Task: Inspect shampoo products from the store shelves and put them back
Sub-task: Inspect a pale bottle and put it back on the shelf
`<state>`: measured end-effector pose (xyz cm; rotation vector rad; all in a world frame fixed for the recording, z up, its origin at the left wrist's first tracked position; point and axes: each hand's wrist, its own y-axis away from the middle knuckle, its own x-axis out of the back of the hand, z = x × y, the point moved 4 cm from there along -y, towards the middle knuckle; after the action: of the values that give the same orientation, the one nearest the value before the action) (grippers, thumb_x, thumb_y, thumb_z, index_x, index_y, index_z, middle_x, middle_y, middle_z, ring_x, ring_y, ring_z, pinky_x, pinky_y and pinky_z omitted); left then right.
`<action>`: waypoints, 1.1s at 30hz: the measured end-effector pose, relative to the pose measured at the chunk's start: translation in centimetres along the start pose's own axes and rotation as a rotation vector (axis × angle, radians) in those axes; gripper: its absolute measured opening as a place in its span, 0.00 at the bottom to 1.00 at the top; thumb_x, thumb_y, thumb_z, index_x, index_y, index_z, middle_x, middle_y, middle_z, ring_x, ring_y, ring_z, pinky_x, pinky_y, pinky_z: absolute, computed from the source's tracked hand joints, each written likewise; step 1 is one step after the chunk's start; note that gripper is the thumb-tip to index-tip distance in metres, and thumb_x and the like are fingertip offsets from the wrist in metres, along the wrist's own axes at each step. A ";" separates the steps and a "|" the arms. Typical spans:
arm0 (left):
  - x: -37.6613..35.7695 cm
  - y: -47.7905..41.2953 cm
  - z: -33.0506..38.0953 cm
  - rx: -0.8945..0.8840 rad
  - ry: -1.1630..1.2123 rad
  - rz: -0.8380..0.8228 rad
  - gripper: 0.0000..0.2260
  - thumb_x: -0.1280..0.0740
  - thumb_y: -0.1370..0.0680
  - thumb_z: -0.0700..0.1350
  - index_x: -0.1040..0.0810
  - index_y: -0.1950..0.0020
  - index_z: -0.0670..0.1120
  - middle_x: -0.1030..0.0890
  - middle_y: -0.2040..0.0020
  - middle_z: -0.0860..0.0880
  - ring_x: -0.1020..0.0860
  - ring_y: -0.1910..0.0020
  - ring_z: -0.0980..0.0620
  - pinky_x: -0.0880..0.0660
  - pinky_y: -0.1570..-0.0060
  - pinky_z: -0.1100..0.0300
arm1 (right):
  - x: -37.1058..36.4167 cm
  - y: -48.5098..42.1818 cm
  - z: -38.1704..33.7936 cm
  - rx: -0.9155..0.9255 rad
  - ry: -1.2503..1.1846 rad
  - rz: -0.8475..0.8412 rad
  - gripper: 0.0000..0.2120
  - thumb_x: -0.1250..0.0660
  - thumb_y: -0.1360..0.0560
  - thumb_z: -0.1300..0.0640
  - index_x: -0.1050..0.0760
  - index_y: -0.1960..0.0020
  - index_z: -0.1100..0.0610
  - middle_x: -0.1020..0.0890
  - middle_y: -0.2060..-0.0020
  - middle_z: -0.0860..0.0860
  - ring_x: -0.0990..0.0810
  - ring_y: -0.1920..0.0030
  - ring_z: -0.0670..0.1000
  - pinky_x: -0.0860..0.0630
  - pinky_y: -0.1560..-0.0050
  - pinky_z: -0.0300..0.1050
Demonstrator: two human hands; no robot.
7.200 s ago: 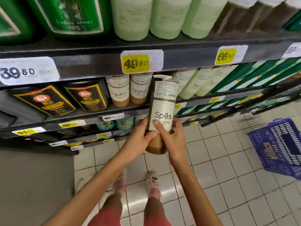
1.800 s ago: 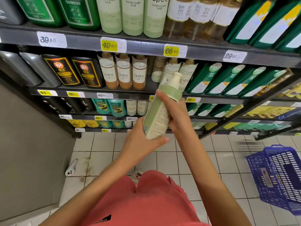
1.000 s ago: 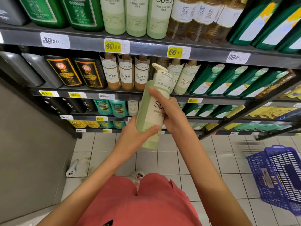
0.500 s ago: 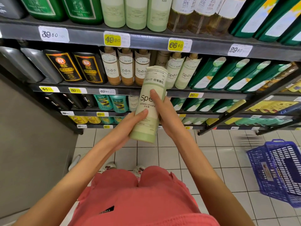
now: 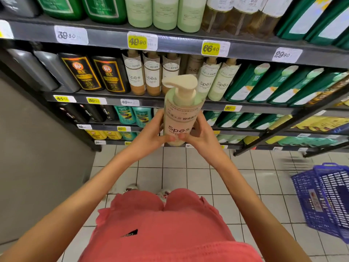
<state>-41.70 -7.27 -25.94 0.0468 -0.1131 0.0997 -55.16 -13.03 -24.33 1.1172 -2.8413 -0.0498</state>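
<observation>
I hold a pale green Spes shampoo bottle (image 5: 180,116) with a cream pump top upright in front of the shelves, its label facing me. My left hand (image 5: 151,136) grips its lower left side and my right hand (image 5: 201,136) grips its lower right side, thumbs meeting on the front near the base. Behind it, on the second shelf (image 5: 113,96), stand brown Spes bottles (image 5: 151,74) and two matching green Spes bottles (image 5: 217,80).
Black bottles (image 5: 94,72) stand left of the Spes row, green bottles (image 5: 264,82) to its right. More shelves lie above and below. A blue shopping basket (image 5: 324,201) sits on the tiled floor at right. A grey panel (image 5: 37,157) borders the left.
The green bottle has been turned upright, so its pump top now points up toward me and the label faces me. Both hands shifted down to its base.
</observation>
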 end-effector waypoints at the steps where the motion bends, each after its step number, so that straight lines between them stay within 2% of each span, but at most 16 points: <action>1: 0.0 -0.1 0.0 -0.019 -0.025 0.001 0.28 0.29 0.29 0.33 0.35 0.35 0.51 0.26 0.39 0.54 0.27 0.38 0.62 0.28 0.42 0.67 | 0.0 0.0 -0.1 0.032 0.028 0.009 0.34 0.28 0.30 0.65 0.39 0.28 0.59 0.24 0.39 0.52 0.26 0.36 0.50 0.26 0.38 0.49; 3: 0.1 -0.1 -0.2 -0.030 -0.070 0.022 0.28 0.29 0.30 0.34 0.34 0.33 0.43 0.25 0.40 0.53 0.26 0.40 0.64 0.28 0.43 0.69 | -0.2 0.1 -0.2 0.080 0.066 0.011 0.35 0.28 0.30 0.67 0.39 0.28 0.59 0.26 0.36 0.54 0.28 0.34 0.52 0.29 0.34 0.53; 4: 0.1 0.0 -0.3 -0.032 -0.075 0.030 0.28 0.28 0.30 0.34 0.34 0.33 0.43 0.25 0.40 0.53 0.26 0.41 0.64 0.28 0.44 0.71 | -0.3 0.2 -0.2 0.090 0.058 0.004 0.35 0.27 0.31 0.66 0.39 0.28 0.58 0.27 0.35 0.54 0.29 0.33 0.52 0.30 0.33 0.53; 7: 0.1 0.5 0.0 -0.023 -0.052 0.045 0.28 0.28 0.30 0.34 0.33 0.39 0.56 0.25 0.43 0.59 0.26 0.41 0.64 0.27 0.45 0.70 | -0.3 0.6 -0.2 0.066 -0.011 -0.020 0.34 0.28 0.31 0.63 0.38 0.29 0.55 0.24 0.38 0.51 0.27 0.35 0.51 0.28 0.35 0.49; 10: 0.2 1.1 0.2 0.044 -0.058 0.012 0.25 0.27 0.30 0.38 0.33 0.39 0.53 0.24 0.43 0.56 0.25 0.41 0.59 0.24 0.43 0.60 | 0.4 0.6 0.1 0.006 0.023 -0.013 0.28 0.26 0.31 0.61 0.32 0.34 0.56 0.20 0.43 0.49 0.22 0.40 0.50 0.24 0.40 0.49; 13: -0.5 2.0 -0.4 0.278 0.153 -0.069 0.34 0.25 0.36 0.59 0.31 0.36 0.48 0.22 0.40 0.50 0.23 0.41 0.53 0.23 0.44 0.56 | 1.1 0.1 0.3 -0.144 0.127 0.015 0.19 0.27 0.29 0.52 0.26 0.41 0.55 0.17 0.47 0.50 0.18 0.47 0.49 0.20 0.48 0.48; 14: -0.9 2.3 -0.6 0.356 0.279 -0.093 0.33 0.27 0.36 0.61 0.30 0.36 0.49 0.21 0.40 0.48 0.22 0.42 0.52 0.23 0.45 0.54 | 1.1 -0.1 0.5 -0.231 0.147 0.009 0.19 0.29 0.29 0.47 0.24 0.43 0.56 0.16 0.50 0.51 0.17 0.50 0.50 0.19 0.50 0.47; 16: -1.7 2.4 -0.8 0.467 0.455 -0.139 0.23 0.33 0.29 0.60 0.27 0.38 0.51 0.19 0.41 0.47 0.20 0.44 0.50 0.22 0.49 0.54 | 0.8 -0.5 0.8 -0.447 0.137 -0.017 0.24 0.31 0.30 0.39 0.22 0.46 0.58 0.15 0.56 0.53 0.15 0.57 0.50 0.18 0.58 0.45; 18: -2.1 2.4 -0.7 0.561 0.499 -0.121 0.20 0.35 0.30 0.62 0.24 0.43 0.53 0.16 0.48 0.48 0.18 0.50 0.53 0.21 0.58 0.59 | 0.3 -0.6 0.9 -0.608 0.073 -0.008 0.26 0.32 0.30 0.37 0.22 0.47 0.58 0.15 0.63 0.52 0.16 0.66 0.47 0.21 0.68 0.39; 20: -2.0 2.2 -1.0 0.633 0.469 -0.071 0.23 0.35 0.34 0.64 0.23 0.46 0.52 0.15 0.53 0.49 0.17 0.56 0.54 0.21 0.63 0.60 | 0.1 -0.6 1.2 -0.649 0.028 0.001 0.23 0.33 0.29 0.37 0.22 0.50 0.57 0.17 0.71 0.48 0.18 0.71 0.44 0.24 0.72 0.36; 22: -2.1 2.1 -0.8 0.648 0.460 -0.062 0.24 0.35 0.35 0.64 0.24 0.45 0.51 0.15 0.54 0.49 0.17 0.57 0.54 0.20 0.63 0.59 | 0.1 -0.5 1.3 -0.645 0.006 -0.001 0.22 0.34 0.29 0.36 0.23 0.52 0.56 0.18 0.74 0.47 0.18 0.72 0.44 0.25 0.73 0.35; 25: -2.7 2.1 -0.5 0.617 0.501 -0.054 0.21 0.36 0.32 0.62 0.25 0.44 0.52 0.15 0.54 0.50 0.17 0.55 0.54 0.20 0.63 0.60 | 0.4 -0.2 1.5 -0.631 0.006 0.006 0.24 0.35 0.28 0.36 0.22 0.48 0.57 0.16 0.69 0.47 0.17 0.68 0.45 0.22 0.69 0.37; 27: -3.0 2.0 -0.5 0.568 0.466 -0.009 0.16 0.37 0.27 0.57 0.25 0.44 0.51 0.15 0.52 0.49 0.17 0.53 0.53 0.20 0.61 0.60 | 0.3 0.1 2.1 -0.587 -0.005 0.020 0.25 0.37 0.26 0.37 0.22 0.43 0.56 0.14 0.56 0.50 0.16 0.56 0.47 0.19 0.56 0.43; 29: -2.9 1.7 -1.0 0.545 0.325 0.064 0.15 0.36 0.24 0.51 0.26 0.40 0.47 0.17 0.46 0.47 0.19 0.48 0.50 0.21 0.50 0.54 | -0.2 0.5 3.0 -0.516 -0.126 0.042 0.22 0.41 0.22 0.42 0.27 0.36 0.56 0.18 0.44 0.52 0.18 0.45 0.50 0.22 0.43 0.48; 31: -3.0 1.2 -1.6 0.519 0.204 0.078 0.16 0.36 0.23 0.46 0.28 0.36 0.45 0.20 0.41 0.45 0.21 0.44 0.49 0.25 0.42 0.49 | -0.7 0.4 3.6 -0.450 -0.263 0.078 0.19 0.44 0.20 0.47 0.32 0.33 0.55 0.22 0.38 0.53 0.21 0.40 0.50 0.23 0.40 0.47; 33: -3.1 0.2 -2.0 0.496 0.148 0.063 0.16 0.36 0.23 0.44 0.29 0.35 0.45 0.22 0.40 0.43 0.22 0.42 0.47 0.26 0.40 0.48 | -0.6 -0.4 3.8 -0.413 -0.304 0.113 0.15 0.43 0.20 0.50 0.34 0.35 0.52 0.23 0.38 0.53 0.22 0.40 0.50 0.22 0.44 0.42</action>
<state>-44.57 -7.24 -28.30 0.5305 0.0603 0.1917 -54.80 -12.88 -28.22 0.9226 -2.9360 -0.8214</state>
